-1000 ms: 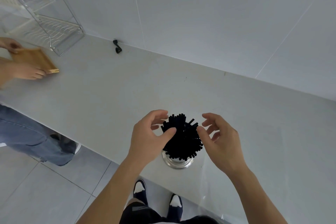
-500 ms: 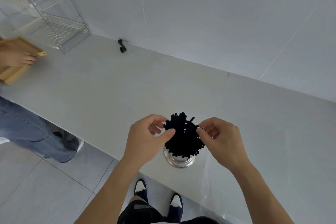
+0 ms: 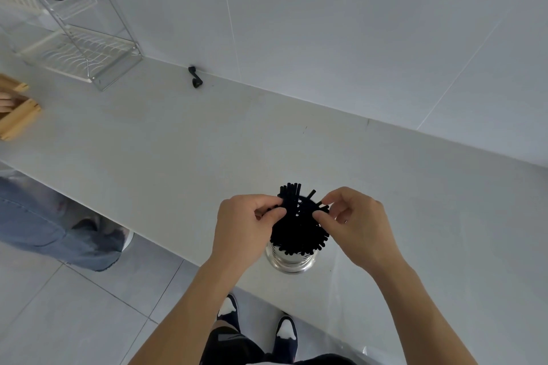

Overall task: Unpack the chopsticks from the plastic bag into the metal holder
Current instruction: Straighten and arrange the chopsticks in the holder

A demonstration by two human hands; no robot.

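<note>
A shiny metal holder (image 3: 289, 262) stands near the front edge of the grey counter (image 3: 178, 151). Several black chopsticks (image 3: 299, 228) stand upright in it and fan outward at the top. My left hand (image 3: 243, 225) pinches chopstick ends on the left side of the bundle between thumb and fingers. On the right side, my right hand (image 3: 358, 227) pinches chopstick tips the same way. A clear plastic bag (image 3: 355, 290) lies flat on the counter beside the holder, to its right and toward me; it is faint and hard to make out.
A wire dish rack (image 3: 80, 47) stands at the far left against the wall. Another person's hand holds a wooden board (image 3: 16, 118) at the left edge; their jeans (image 3: 44, 228) show below. A small black object (image 3: 195, 80) lies by the wall.
Both my hands closed in from open beside the bundle to pinching chopstick tips. The view shifted, and the other person's wooden board moved further left.
</note>
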